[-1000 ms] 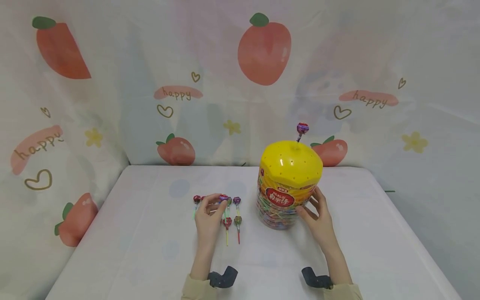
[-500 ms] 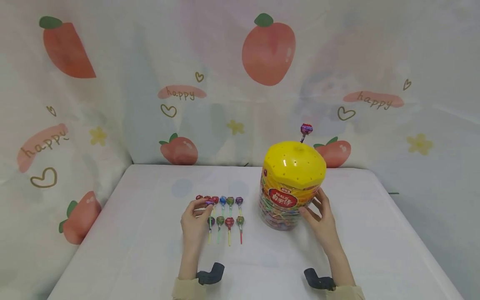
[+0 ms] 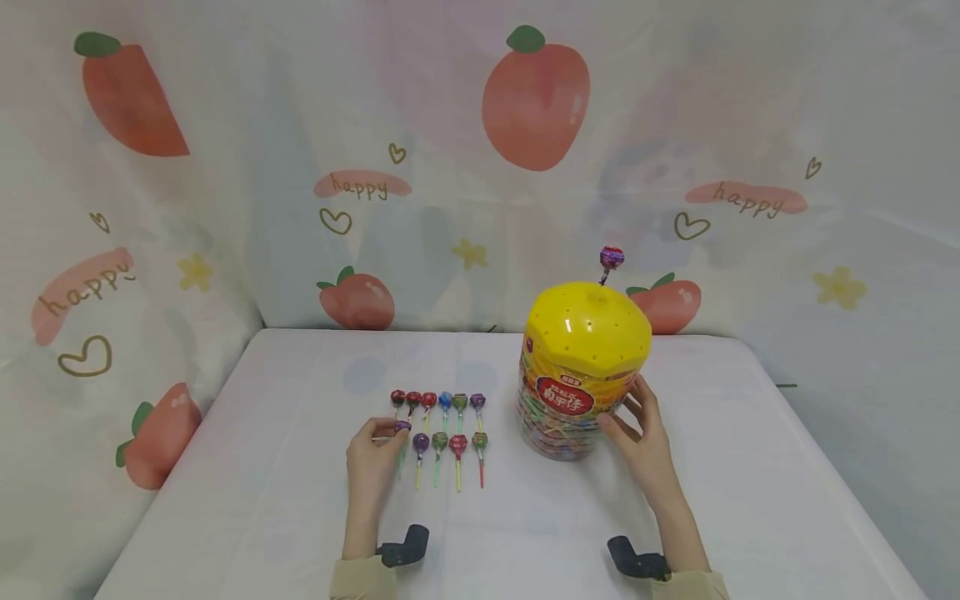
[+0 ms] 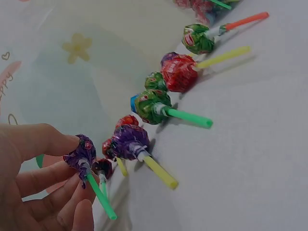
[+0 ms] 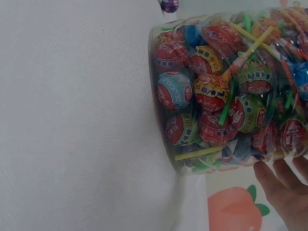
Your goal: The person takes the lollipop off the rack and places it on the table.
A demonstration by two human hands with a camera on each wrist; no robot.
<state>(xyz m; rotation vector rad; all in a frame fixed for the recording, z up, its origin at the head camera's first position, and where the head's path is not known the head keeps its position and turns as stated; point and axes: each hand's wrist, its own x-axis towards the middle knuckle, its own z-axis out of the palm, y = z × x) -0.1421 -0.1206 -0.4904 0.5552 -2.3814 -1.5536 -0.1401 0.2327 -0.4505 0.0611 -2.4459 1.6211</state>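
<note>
My left hand (image 3: 372, 454) pinches a purple-wrapped lollipop (image 4: 85, 151) by its head between thumb and forefinger, the green stick pointing toward me. It is at the left end of the front row, beside another purple lollipop (image 3: 421, 443) with a yellow stick. Behind lies a second row of several lollipops, with a blue one (image 3: 446, 401) among them. My right hand (image 3: 637, 433) holds the lower right side of a clear candy jar (image 5: 231, 91) packed with lollipops, thumb at the front and fingers round the side. A yellow lid (image 3: 588, 325) tops the jar.
One lollipop (image 3: 612, 257) stands upright at the top of the yellow lid. The white-covered table (image 3: 540, 533) runs back to a printed curtain (image 3: 450, 100) with peaches and hearts. A dark wrist mount (image 3: 405, 546) sits on the left wrist, another (image 3: 637, 560) on the right.
My left hand has moved left and toward me with the purple lollipop, from over the back row to the front row's left end. The right hand stays on the jar.
</note>
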